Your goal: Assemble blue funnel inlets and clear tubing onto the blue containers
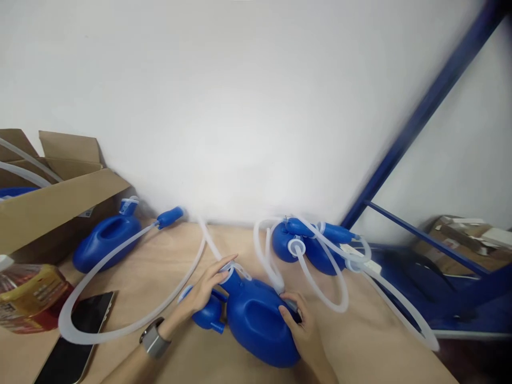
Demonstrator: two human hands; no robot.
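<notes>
A blue plastic bottle [256,320] with a carry handle lies on the wooden table [360,341] in front of me. My left hand [206,290], a watch on its wrist, rests its fingers on the bottle's neck and white ring cap [229,269]. My right hand [302,325] presses against the bottle's right side with curled fingers. A blue funnel piece [208,314] lies under my left hand. A long clear tube [120,325] loops off to the left.
A second blue bottle [104,241] lies at the left beside an open cardboard box [48,208]. More blue bottles with coiled tubes [316,248] sit at the back right. A phone [76,341] and a drink bottle [28,298] lie near left. A blue rack frame [420,117] stands right.
</notes>
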